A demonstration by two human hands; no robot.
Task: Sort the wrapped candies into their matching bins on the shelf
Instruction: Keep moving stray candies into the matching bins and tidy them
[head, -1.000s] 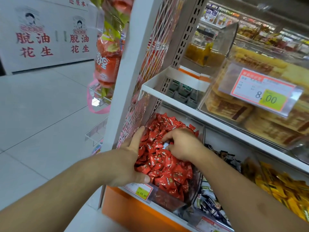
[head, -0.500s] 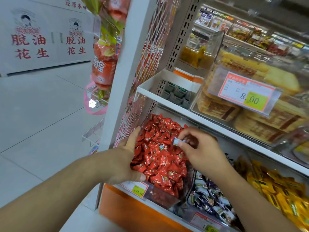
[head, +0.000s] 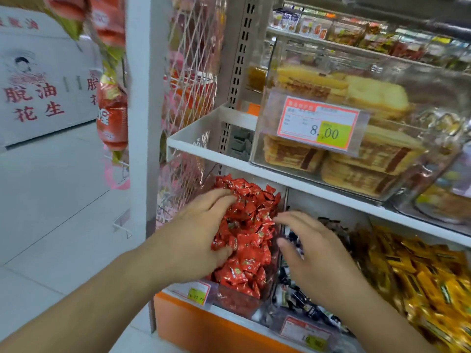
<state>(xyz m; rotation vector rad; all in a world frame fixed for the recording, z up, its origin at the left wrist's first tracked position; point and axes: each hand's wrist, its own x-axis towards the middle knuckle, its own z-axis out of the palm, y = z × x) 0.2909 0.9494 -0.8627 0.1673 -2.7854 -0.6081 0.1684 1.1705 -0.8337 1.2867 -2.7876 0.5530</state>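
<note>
Progress, as judged from the bins: the red wrapped candies [head: 244,233] are seen heaped in the leftmost clear bin [head: 254,305] on the lower shelf, and no wrapper of another colour is made out on top of the heap. The dark-wrapped candies [head: 303,299] are seen in the next bin to the right, and the yellow wrapped candies [head: 430,276] in the bin beyond. Whether strays are buried lower in any bin cannot be told; the dark bin is largely hidden behind the right hand, so sorting is judged partly done at best.

Hands: the left hand [head: 196,238] is laid on the left side of the red heap, fingers spread and nearly straight, thumb at the front of the pile; nothing is pinched. The right hand [head: 316,253] is held over the divider between the red and dark bins, fingers loosely extended, palm down; no candy is seen in it, though the underside of the palm is hidden.

Surroundings: the white upper shelf [head: 229,161] overhangs the bins and limits reach from above. A clear case of packaged cakes [head: 356,159] with an 8.00 price tag [head: 321,123] is set on it. Red snack packs [head: 112,115] hang by the white upright [head: 142,123]. A small price label [head: 196,293] is clipped at the front of the red bin.
</note>
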